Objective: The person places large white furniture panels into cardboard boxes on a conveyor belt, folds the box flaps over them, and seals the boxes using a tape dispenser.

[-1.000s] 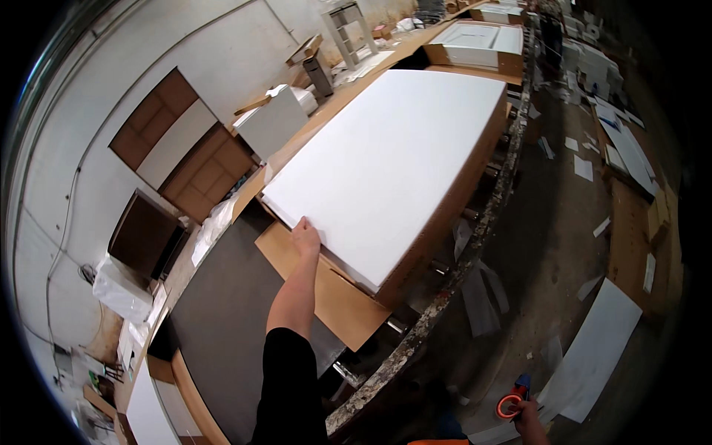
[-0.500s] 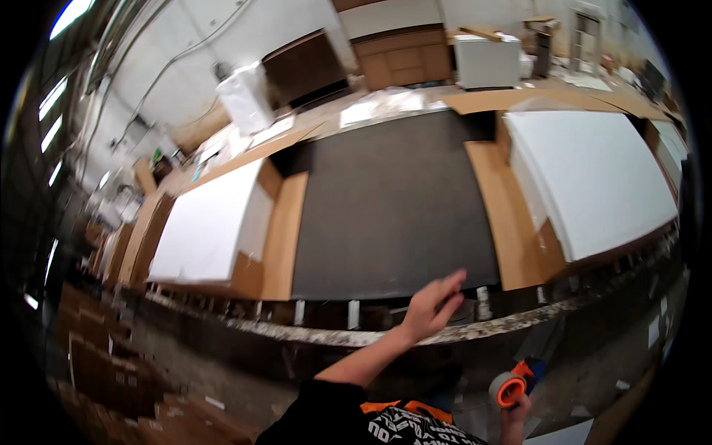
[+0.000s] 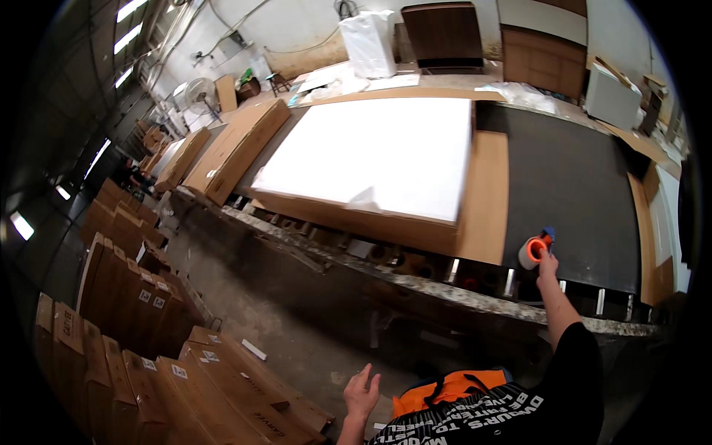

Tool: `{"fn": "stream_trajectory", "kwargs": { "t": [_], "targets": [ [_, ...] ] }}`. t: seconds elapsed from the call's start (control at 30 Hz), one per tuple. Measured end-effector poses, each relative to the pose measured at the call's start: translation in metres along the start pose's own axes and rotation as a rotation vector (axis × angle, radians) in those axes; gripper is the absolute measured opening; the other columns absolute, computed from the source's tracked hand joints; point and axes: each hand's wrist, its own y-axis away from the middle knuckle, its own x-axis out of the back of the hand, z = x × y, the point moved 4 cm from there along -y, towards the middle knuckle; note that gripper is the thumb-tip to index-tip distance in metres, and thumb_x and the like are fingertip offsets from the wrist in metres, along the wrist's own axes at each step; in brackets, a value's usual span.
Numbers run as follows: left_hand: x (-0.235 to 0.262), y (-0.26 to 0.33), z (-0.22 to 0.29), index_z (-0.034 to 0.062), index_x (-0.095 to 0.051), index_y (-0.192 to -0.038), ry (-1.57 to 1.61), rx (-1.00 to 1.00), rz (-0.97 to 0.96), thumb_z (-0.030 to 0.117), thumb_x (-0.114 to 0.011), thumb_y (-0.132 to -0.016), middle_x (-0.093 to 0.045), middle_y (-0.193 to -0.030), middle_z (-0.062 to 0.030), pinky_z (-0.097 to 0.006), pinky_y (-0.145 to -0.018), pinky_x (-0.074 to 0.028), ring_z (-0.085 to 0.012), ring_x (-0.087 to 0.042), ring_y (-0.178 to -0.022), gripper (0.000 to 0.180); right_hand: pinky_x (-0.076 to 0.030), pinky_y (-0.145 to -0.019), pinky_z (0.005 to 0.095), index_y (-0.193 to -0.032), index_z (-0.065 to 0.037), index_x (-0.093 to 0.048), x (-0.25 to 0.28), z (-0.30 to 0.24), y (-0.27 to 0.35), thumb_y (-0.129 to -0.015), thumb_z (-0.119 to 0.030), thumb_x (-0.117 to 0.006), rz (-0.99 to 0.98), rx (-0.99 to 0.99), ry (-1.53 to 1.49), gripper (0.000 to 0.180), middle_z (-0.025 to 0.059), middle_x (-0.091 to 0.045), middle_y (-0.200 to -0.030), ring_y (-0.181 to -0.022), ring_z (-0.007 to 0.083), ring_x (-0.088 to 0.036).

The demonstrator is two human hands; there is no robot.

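Note:
My right hand (image 3: 547,267) is wrapped around an orange and blue tape dispenser (image 3: 531,254) with a wide roll of tape, held over the near part of the dark conveyor belt (image 3: 575,185). Low in front of my body is my left hand (image 3: 361,391), its fingers apart and nothing in them. To the left of the belt's bare stretch lies an open cardboard carton (image 3: 356,217) with a white panel (image 3: 378,152) in it. One brown flap (image 3: 483,196) of the carton stretches out flat toward the dispenser.
Closed cartons (image 3: 237,152) lie farther left along the line, and another open carton (image 3: 656,230) is at the right. The conveyor's speckled edge rail (image 3: 415,282) runs between me and the belt. Stacked brown cartons (image 3: 126,363) fill the lower left, beside the floor (image 3: 297,334).
My view has turned left. The right hand has lifted the tape dispenser from low by my body to over the belt. My left hand has come back from the belt's edge and dropped lower.

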Motion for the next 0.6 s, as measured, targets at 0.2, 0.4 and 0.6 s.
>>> {"fn": "stream_trajectory", "kwargs": {
  "t": [0.2, 0.4, 0.6],
  "targets": [
    [0.028, -0.058, -0.045, 0.0039, -0.069, -0.111, 0.26, 0.123, 0.036, 0.011, -0.071, -0.084, -0.072, -0.099, -0.0131, -0.032, -0.076, -0.055, -0.0248, -0.07, -0.087, 0.028, -0.046, -0.095, 0.0386, -0.121, 0.006, -0.062, -0.067, -0.011, -0.011, -0.078, -0.04, -0.069, 0.314, -0.078, 0.39, 0.063, 0.0193, -0.065, -0.12, -0.113, 0.0307, -0.06],
    [0.043, -0.156, -0.051, 0.0029, -0.069, -0.11, 0.157, -0.195, -0.108, 0.01, -0.073, -0.082, -0.071, -0.102, -0.0149, -0.033, -0.078, -0.056, -0.0279, -0.069, -0.092, 0.029, -0.042, -0.1, 0.0416, -0.125, 0.005, -0.058, -0.11, -0.019, 0.007, -0.08, -0.038, -0.066, 0.034, -0.128, 0.572, 0.063, 0.0236, -0.06, -0.126, -0.121, 0.0346, -0.055],
    [0.065, -0.249, -0.102, -0.0007, -0.056, -0.128, -0.091, -0.302, -0.022, 0.02, -0.076, -0.079, -0.061, -0.123, -0.0204, -0.04, -0.089, -0.052, -0.0367, -0.062, -0.108, 0.057, -0.018, -0.115, 0.0523, -0.137, 0.001, -0.046, -0.228, -0.138, 0.253, -0.084, -0.043, -0.062, -0.012, 1.083, 0.718, 0.07, 0.0275, -0.03, -0.15, -0.14, 0.0446, -0.022]
  ]
}}
